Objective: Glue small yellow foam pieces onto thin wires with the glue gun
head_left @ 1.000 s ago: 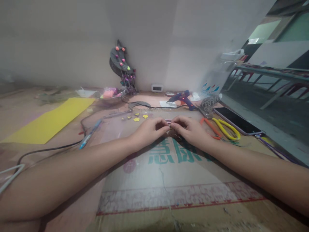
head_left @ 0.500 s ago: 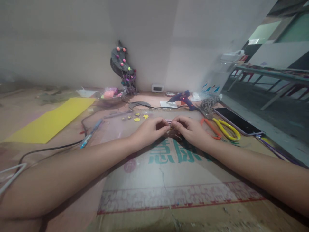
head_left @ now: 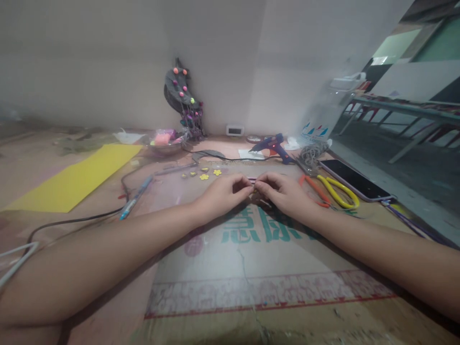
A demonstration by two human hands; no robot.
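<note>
My left hand (head_left: 230, 192) and my right hand (head_left: 276, 190) meet fingertip to fingertip above the printed cardboard sheet (head_left: 215, 268). Both are closed in a pinch. Between the fingertips shows a speck of something small and yellowish, too hidden to name. Just left of my left hand lie several small yellow pieces; two are flower-shaped, one yellow flower (head_left: 204, 177) beside another yellow flower (head_left: 217, 172). To the right of my right hand rest orange-handled scissors (head_left: 316, 190) and a tool with yellow handles (head_left: 339, 191).
A purple glue gun (head_left: 271, 146) with a lit red light stands behind my hands, its black cable running left. A phone (head_left: 355, 179) lies at right. At left are yellow paper (head_left: 82, 177) and a blue pen (head_left: 136, 197). A grey moon-shaped decoration (head_left: 179, 91) leans at the wall.
Almost nothing differs. Both hands keep their pinch in the same place, and a little more yellow shows at the fingertips.
</note>
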